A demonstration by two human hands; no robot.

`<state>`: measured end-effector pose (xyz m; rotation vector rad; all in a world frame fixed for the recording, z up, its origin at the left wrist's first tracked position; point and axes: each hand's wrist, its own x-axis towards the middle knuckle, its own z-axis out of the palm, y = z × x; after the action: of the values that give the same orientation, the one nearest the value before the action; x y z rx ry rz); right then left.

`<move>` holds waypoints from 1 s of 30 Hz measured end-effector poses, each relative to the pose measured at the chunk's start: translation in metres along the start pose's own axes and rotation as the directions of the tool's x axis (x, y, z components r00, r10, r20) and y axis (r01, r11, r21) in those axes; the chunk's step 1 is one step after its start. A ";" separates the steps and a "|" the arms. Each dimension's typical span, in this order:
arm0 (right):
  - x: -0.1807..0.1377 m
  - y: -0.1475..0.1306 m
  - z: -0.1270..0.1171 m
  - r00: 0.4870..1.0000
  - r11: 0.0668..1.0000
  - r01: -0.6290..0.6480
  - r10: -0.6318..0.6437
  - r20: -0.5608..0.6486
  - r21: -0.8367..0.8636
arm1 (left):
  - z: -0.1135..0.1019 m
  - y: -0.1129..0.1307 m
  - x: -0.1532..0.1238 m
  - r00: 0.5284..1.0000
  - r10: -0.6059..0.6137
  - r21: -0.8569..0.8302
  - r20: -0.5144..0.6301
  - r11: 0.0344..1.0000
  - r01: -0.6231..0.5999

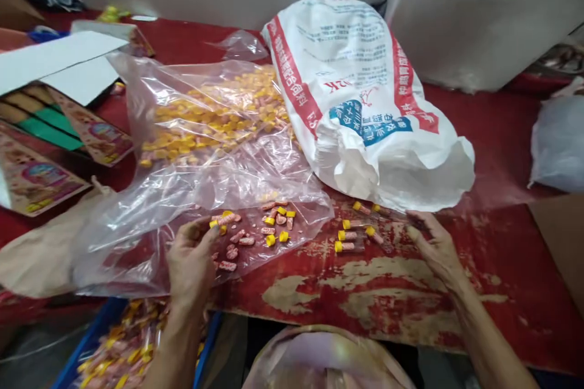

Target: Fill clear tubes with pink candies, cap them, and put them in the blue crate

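My left hand (194,249) is over the front of a clear plastic bag (173,206). Its thumb and forefinger close around the yellow end of a small tube (228,217) with pink contents. Loose pink pieces and yellow caps (271,240) lie beside it on the plastic. On the right, my right hand (433,243) rests near the crumpled mouth of a white printed sack (351,67), thumb and forefinger apart, with nothing visible between them. Several yellow-capped tubes (347,235) lie on the table between my hands.
Many yellow-capped tubes (219,109) fill the back of the clear bag. A blue crate (86,346) below the table's left edge holds more. Printed cardboard boxes (41,173) stand at left. A pale plastic bag (559,137) sits far right on the worn red table (387,292).
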<state>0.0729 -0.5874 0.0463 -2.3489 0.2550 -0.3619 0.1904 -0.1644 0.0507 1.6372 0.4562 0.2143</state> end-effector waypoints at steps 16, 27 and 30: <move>-0.053 -0.070 0.054 0.855 0.887 0.462 -0.449 0.260 0.014 | 0.099 -0.016 -0.170 0.704 -0.108 -0.147 0.702 0.945 0.292; -0.074 -0.044 0.053 0.745 0.621 0.580 -0.145 0.651 -0.527 | 0.099 -0.025 -0.178 0.467 0.127 0.072 0.875 0.920 -0.384; -0.079 -0.035 0.066 0.754 0.598 0.594 -0.179 0.632 -0.538 | 0.083 -0.013 -0.156 0.629 0.185 0.099 0.755 0.916 -0.388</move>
<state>0.0232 -0.4979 0.0108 -3.1784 -0.5391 0.2591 0.0807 -0.3042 0.0476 1.8837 -0.4381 -0.2942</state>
